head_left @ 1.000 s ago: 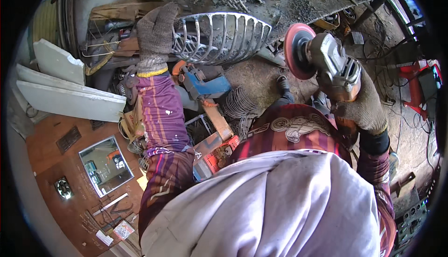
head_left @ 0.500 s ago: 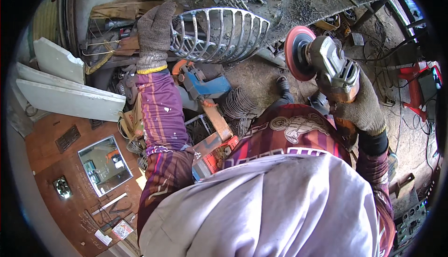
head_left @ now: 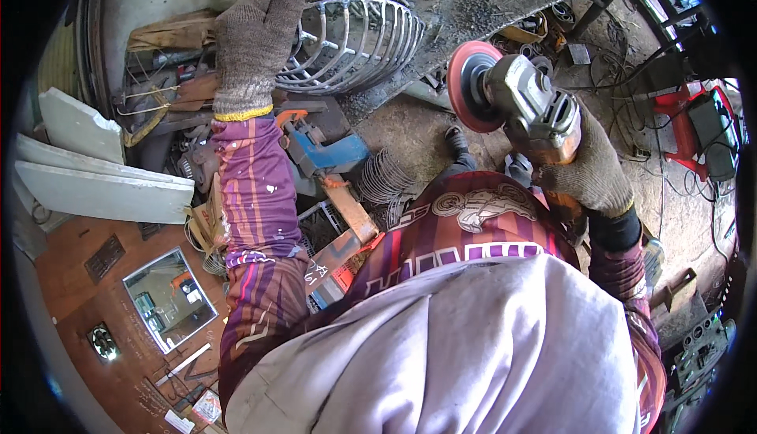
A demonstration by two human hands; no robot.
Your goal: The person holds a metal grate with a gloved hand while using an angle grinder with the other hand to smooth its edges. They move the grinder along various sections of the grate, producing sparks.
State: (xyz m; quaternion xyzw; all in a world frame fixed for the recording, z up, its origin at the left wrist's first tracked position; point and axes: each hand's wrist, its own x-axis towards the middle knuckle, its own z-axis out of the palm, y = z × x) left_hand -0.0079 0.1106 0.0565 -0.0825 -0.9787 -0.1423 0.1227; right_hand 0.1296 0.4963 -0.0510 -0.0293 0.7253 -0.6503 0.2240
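My left hand (head_left: 256,52), in a grey-brown knitted glove with a yellow cuff, grips the near left end of a curved, basket-like metal grille (head_left: 339,83) made of bent bars. The fingertips are partly hidden against it. The grille rests at the edge of a dirty workbench (head_left: 465,16). On the right, my gloved right hand (head_left: 595,170) is closed around an angle grinder (head_left: 536,103). Its reddish round disc (head_left: 465,87) faces left toward the grille, apart from it. Whether the disc spins I cannot tell.
Thin metal rods lie on the bench. Below it are a blue-and-orange tool (head_left: 327,150), a wire coil (head_left: 385,175) and boxes. White boards (head_left: 102,189) lean at the left above a brown panel (head_left: 87,276). At right stand a red-and-black machine (head_left: 702,134) and loose cables.
The whole view has shifted somewhat left. The grille has turned in my left hand, its bars now seen at a different tilt. The grinder stays in my right hand, off the grille.
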